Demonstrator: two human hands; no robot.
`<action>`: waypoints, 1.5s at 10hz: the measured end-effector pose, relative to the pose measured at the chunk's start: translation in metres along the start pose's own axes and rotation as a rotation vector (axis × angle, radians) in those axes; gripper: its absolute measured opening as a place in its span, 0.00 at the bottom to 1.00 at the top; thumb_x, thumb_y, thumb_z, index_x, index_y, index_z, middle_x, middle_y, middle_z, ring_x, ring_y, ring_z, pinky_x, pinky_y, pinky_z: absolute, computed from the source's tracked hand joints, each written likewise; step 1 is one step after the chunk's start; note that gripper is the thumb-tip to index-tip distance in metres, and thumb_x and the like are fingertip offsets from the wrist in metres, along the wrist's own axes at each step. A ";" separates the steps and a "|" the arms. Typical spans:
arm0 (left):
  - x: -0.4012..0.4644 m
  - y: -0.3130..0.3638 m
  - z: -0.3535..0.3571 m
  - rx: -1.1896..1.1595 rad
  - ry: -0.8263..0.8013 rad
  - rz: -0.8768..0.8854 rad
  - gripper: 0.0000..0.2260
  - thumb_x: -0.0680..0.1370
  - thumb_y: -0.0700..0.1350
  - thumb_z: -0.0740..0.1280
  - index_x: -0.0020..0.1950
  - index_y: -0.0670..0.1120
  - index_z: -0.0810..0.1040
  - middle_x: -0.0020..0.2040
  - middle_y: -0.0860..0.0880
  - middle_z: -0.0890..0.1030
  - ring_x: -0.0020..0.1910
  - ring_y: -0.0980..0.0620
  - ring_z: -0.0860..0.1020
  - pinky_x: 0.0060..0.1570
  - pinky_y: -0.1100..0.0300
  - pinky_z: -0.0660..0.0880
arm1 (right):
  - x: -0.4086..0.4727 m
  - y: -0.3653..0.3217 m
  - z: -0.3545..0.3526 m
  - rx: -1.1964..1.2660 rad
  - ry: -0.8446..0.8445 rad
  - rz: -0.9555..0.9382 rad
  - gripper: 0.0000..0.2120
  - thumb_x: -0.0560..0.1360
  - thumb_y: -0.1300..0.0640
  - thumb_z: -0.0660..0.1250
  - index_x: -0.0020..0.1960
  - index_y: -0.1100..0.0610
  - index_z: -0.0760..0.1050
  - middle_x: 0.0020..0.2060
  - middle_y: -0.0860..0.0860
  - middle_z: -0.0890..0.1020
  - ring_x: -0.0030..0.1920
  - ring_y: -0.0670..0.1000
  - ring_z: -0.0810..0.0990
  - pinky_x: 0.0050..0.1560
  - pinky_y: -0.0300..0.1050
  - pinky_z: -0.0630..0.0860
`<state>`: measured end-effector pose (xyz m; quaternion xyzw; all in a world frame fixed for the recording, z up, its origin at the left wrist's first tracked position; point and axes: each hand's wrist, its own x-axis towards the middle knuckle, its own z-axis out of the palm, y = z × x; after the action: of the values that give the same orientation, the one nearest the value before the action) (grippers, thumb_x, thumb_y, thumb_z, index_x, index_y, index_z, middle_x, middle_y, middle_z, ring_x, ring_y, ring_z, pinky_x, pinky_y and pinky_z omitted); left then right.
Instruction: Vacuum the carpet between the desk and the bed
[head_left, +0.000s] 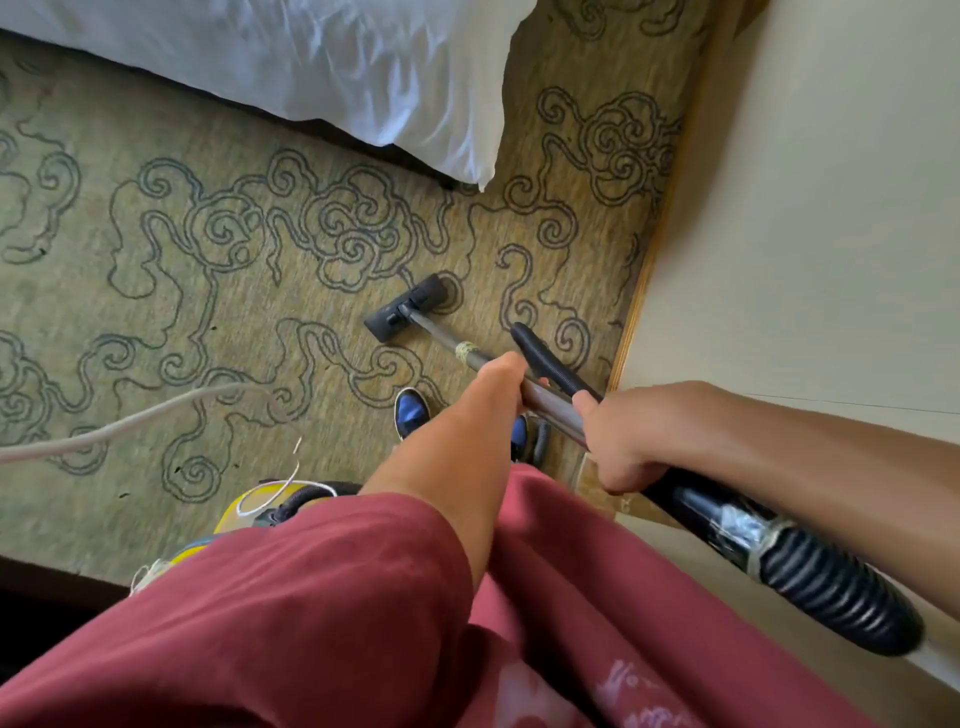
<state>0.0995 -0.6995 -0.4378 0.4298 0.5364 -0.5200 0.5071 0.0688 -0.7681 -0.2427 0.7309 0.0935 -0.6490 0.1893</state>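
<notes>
Carpet (218, 312) — both hands grip vacuum wand (545, 402).

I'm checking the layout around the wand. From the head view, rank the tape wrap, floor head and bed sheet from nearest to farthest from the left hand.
From the left hand:
1. Tape wrap, on the wand just ahead of the hand.
2. Floor head, on the carpet at the wand's end.
3. Bed sheet, top of the view.

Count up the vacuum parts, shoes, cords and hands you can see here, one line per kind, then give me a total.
Floor head: 1
Metal wand: 1
Black ribbed hose: 1
Yellow vacuum body: 1
Blue shoes: 2, the second mostly hidden
Pale cord across the carpet: 1
Hands gripping the wand: 2, left hand, right hand
Total: 9
</notes>
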 end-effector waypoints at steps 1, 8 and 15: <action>-0.010 -0.034 0.019 -0.038 -0.054 -0.033 0.13 0.81 0.48 0.62 0.57 0.39 0.74 0.51 0.45 0.83 0.52 0.47 0.82 0.43 0.53 0.77 | -0.019 0.013 0.021 -0.030 -0.014 0.000 0.41 0.76 0.56 0.65 0.78 0.63 0.42 0.39 0.57 0.72 0.46 0.58 0.78 0.47 0.51 0.75; -0.075 0.046 -0.047 -0.259 -0.077 0.290 0.08 0.80 0.40 0.59 0.60 0.43 0.68 0.40 0.44 0.77 0.34 0.47 0.77 0.35 0.56 0.74 | -0.067 -0.012 -0.069 -0.083 0.292 -0.018 0.34 0.70 0.51 0.70 0.72 0.58 0.63 0.50 0.55 0.78 0.51 0.58 0.81 0.48 0.48 0.77; -0.013 0.307 -0.303 -0.668 0.250 0.550 0.20 0.80 0.37 0.61 0.72 0.38 0.68 0.50 0.40 0.76 0.32 0.46 0.76 0.38 0.52 0.75 | 0.070 -0.128 -0.339 0.130 0.632 -0.395 0.35 0.70 0.59 0.61 0.75 0.45 0.57 0.41 0.52 0.74 0.31 0.52 0.73 0.38 0.48 0.76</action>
<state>0.3755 -0.3699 -0.4788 0.4287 0.5978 -0.1083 0.6687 0.3392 -0.5244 -0.3027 0.8736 0.2450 -0.4198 -0.0244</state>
